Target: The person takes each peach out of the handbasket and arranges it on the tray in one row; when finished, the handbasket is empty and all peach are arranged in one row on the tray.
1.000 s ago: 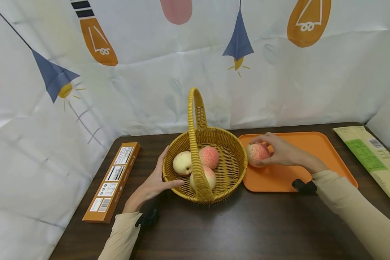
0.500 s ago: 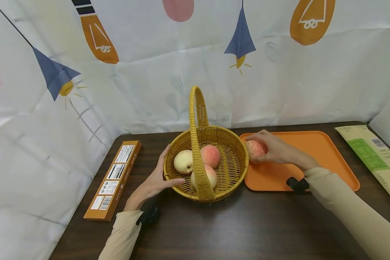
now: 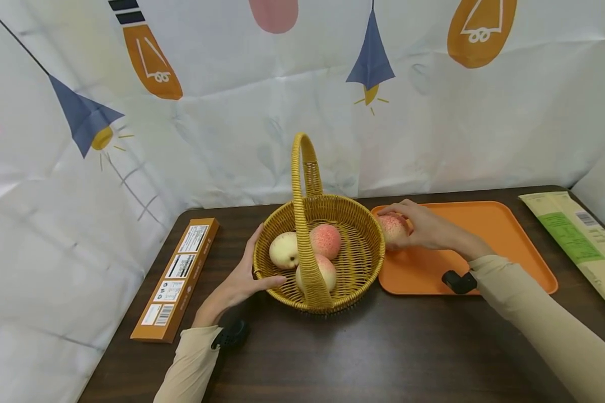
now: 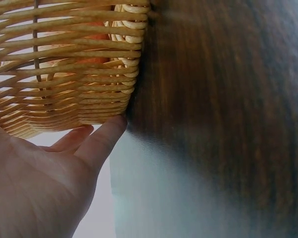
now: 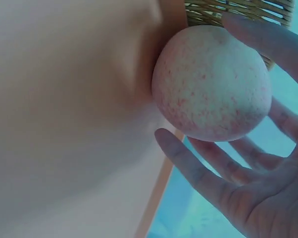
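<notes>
Speckled peach (image 3: 391, 228) and right hand (image 3: 420, 226) shifted left over the last second, nearer the wicker basket (image 3: 360, 246). Left to right: orange carton (image 3: 176, 280) on the counter (image 3: 358, 358), left of basket. Left hand (image 3: 236, 282): released, fingers spread against basket's left wall, thumb over its rim. Inside basket: pale yellow peach (image 3: 283, 251) at left, front peach (image 3: 327, 273) and rear peach (image 3: 326, 240) beside it. Right hand: fingers grasping speckled peach just beside basket's right rim; peach-to-rim contact cannot be told. Orange tray (image 3: 466, 221) right of basket; cream-and-green packet (image 3: 569, 232) farther right.
</notes>
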The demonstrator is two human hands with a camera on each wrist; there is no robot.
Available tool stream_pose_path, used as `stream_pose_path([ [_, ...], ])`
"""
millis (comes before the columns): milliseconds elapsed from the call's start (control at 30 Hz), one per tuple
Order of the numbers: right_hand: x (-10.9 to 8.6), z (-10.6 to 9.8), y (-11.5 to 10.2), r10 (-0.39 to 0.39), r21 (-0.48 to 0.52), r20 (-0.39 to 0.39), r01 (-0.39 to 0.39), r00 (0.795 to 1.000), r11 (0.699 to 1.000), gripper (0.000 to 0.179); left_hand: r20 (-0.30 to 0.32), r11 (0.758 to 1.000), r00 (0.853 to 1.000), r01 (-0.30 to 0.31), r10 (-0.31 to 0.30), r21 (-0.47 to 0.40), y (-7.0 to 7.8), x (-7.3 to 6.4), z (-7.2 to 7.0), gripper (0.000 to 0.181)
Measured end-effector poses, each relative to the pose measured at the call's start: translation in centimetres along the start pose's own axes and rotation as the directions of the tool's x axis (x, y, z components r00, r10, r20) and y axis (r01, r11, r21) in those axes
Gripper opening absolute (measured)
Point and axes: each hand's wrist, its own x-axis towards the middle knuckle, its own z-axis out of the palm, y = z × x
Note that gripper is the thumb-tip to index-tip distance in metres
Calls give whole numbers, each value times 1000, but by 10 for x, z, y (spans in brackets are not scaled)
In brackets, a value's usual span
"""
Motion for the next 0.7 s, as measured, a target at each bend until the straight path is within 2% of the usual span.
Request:
stream_pose_path([
  [233,4,7,1,-12,-23,-20,12,1000,1000,58,3,1000,1000,-9,9,2,-3,-1,-1,126],
  [567,-6,-3,5,17,-75,-39,-20,999,997,53,7,1000,1000,-4,4,0,-3,1,1,126],
  [700,-6,-3,4,30,-67,-27,-31,999,997,58,12,1000,1000,-6,7,-19,-3,1,1,125],
])
